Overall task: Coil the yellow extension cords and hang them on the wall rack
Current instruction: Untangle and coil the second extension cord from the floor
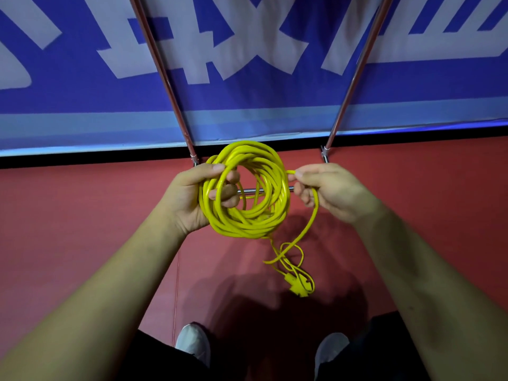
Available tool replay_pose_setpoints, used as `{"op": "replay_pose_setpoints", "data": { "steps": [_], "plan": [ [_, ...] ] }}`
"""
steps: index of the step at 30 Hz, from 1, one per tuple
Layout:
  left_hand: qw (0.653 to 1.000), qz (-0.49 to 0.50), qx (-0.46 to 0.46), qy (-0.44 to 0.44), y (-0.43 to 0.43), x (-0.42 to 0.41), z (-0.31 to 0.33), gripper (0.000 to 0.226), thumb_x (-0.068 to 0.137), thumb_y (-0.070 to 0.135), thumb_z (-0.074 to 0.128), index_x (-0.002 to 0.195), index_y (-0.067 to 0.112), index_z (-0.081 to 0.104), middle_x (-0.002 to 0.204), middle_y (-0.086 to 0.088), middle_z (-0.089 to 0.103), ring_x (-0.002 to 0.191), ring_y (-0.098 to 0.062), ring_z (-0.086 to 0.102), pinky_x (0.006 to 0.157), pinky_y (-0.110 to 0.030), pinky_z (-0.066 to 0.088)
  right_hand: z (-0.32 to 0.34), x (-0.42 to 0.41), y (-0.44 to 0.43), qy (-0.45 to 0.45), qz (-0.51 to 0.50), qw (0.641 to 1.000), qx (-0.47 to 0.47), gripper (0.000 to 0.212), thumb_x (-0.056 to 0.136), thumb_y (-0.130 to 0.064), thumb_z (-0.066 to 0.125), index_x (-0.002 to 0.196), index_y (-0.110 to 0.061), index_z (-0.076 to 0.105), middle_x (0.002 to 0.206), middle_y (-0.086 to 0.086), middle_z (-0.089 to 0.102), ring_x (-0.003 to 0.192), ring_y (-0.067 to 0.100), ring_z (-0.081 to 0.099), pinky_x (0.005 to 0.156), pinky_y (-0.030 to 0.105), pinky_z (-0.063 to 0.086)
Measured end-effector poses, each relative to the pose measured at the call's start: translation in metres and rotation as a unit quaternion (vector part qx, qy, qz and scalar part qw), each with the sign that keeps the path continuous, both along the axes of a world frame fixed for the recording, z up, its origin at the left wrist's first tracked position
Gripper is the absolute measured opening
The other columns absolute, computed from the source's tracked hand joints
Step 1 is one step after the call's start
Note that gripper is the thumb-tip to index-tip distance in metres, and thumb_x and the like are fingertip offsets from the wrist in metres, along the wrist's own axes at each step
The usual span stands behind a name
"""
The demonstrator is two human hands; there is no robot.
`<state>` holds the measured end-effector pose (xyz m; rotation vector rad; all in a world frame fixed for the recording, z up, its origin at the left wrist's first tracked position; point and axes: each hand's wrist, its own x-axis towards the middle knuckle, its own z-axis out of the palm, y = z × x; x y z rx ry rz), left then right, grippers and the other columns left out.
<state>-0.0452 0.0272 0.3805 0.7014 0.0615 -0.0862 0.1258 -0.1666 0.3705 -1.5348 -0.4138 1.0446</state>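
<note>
1. While left grip (192,196) is clamped through the yellow coil (247,218), held mid-air before the rack bar (248,191), I'd hold it firm.
2. Right grip (327,188) pinches the loose strand; lay it round evenly.
3. Plug (298,290) dangles low; gather the tail before hanging.

Cord coil (244,188) between both hands, before rack (264,190).

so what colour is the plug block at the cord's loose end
Yellow plug block, matching the yellow coiled cord; best seen in the head view.
</note>
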Motion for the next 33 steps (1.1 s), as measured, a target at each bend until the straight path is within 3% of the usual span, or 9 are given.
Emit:
{"op": "replay_pose_setpoints", "data": {
  "steps": [3, 6, 9, 12, 17, 19, 24, 28, 33],
  "plan": [
    [1.0, 0.004, -0.022, -0.018, -0.002, 0.003, 0.001, 0.041, 0.077, 0.027, 0.083, 0.105, 0.011, 0.058, 0.071, 0.004, 0.056, 0.052, -0.007, 0.042, 0.057, -0.024, 0.045, 0.003, 0.006, 0.001, 0.045, -0.069, 0.996, 0.035, 0.02, 0.098, -0.005, 0.046, 0.094, 0.001, 0.064, 0.065, 0.004, 0.056, 0.043, 0.01, 0.039, 0.043, 0.022, 0.026],
    [0.988, 0.11, 0.092, 0.061, -0.001, 0.006, 0.005, 0.031, 0.063, 0.016, 0.086, 0.077, 0.016, 0.058, 0.06, 0.006, 0.043, 0.046, -0.006, 0.04, 0.049, -0.022, 0.039, 0.009, 0.014, -0.003, 0.077, -0.16, 0.977, 0.114, 0.023, 0.099, -0.005, 0.042, 0.092, 0.0, 0.062, 0.063, 0.002, 0.052, 0.04, 0.007, 0.032, 0.041, 0.02, 0.021],
    [0.951, 0.243, 0.098, 0.162, 0.009, 0.012, -0.003, 0.013, 0.082, 0.007, 0.061, 0.074, 0.014, 0.054, 0.058, 0.004, 0.043, 0.044, -0.007, 0.042, 0.047, -0.021, 0.043, 0.014, 0.024, -0.011, 0.076, -0.233, 0.954, 0.173, 0.024, 0.101, -0.006, 0.039, 0.091, -0.003, 0.06, 0.064, 0.0, 0.052, 0.041, 0.006, 0.032, 0.041, 0.019, 0.021],
    [0.898, 0.337, 0.176, 0.223, 0.017, 0.012, -0.013, 0.01, 0.088, 0.0, 0.057, 0.083, 0.008, 0.06, 0.061, -0.002, 0.057, 0.05, -0.014, 0.055, 0.052, -0.023, 0.05, 0.009, 0.024, -0.014, 0.05, -0.25, 0.954, 0.158, 0.023, 0.101, -0.006, 0.04, 0.09, -0.004, 0.06, 0.067, 0.002, 0.05, 0.041, 0.007, 0.033, 0.042, 0.02, 0.023],
    [0.935, 0.211, 0.23, 0.17, 0.02, 0.006, -0.005, 0.013, 0.077, 0.008, 0.061, 0.071, 0.01, 0.05, 0.06, -0.002, 0.043, 0.047, -0.013, 0.044, 0.05, -0.024, 0.043, 0.0, 0.021, -0.013, -0.099, -0.225, 0.969, 0.015, 0.022, 0.095, 0.0, 0.044, 0.088, -0.004, 0.065, 0.06, 0.005, 0.048, 0.041, 0.011, 0.036, 0.044, 0.022, 0.027],
    [0.95, 0.165, 0.233, 0.123, 0.015, 0.004, 0.0, 0.017, 0.072, 0.007, 0.063, 0.071, 0.012, 0.046, 0.058, 0.0, 0.039, 0.047, -0.014, 0.04, 0.052, -0.025, 0.038, 0.001, 0.019, -0.012, -0.08, -0.195, 0.977, 0.0, 0.019, 0.094, 0.0, 0.048, 0.103, -0.007, 0.064, 0.055, 0.006, 0.049, 0.041, 0.016, 0.041, 0.047, 0.026, 0.032],
    [0.974, 0.104, 0.195, 0.054, 0.012, 0.0, 0.008, 0.037, 0.057, 0.01, 0.074, 0.074, 0.013, 0.042, 0.056, 0.0, 0.035, 0.044, -0.013, 0.036, 0.05, -0.024, 0.035, 0.012, 0.005, -0.012, 0.129, -0.04, 0.99, 0.028, 0.037, 0.101, -0.016, 0.04, 0.137, -0.018, 0.048, 0.053, 0.012, 0.052, 0.041, 0.023, 0.048, 0.043, 0.027, 0.041],
    [0.977, 0.067, 0.201, 0.021, 0.017, -0.005, 0.01, 0.041, 0.051, 0.022, 0.087, 0.07, 0.014, 0.051, 0.053, 0.0, 0.036, 0.041, -0.014, 0.036, 0.051, -0.024, 0.034, 0.015, -0.002, -0.017, 0.094, 0.111, 0.989, -0.024, 0.045, 0.1, -0.001, 0.034, 0.138, -0.022, 0.046, 0.059, 0.023, 0.06, 0.034, 0.024, 0.05, 0.036, 0.025, 0.041],
    [0.966, 0.125, 0.223, 0.049, 0.017, -0.005, 0.007, 0.031, 0.056, 0.009, 0.068, 0.073, 0.01, 0.042, 0.053, -0.001, 0.036, 0.043, -0.015, 0.034, 0.05, -0.024, 0.028, 0.006, -0.015, -0.018, -0.021, 0.246, 0.96, -0.133, 0.029, 0.099, 0.001, 0.038, 0.123, 0.004, 0.053, 0.071, 0.025, 0.065, 0.033, 0.015, 0.044, 0.036, 0.022, 0.034]
  ]
}}
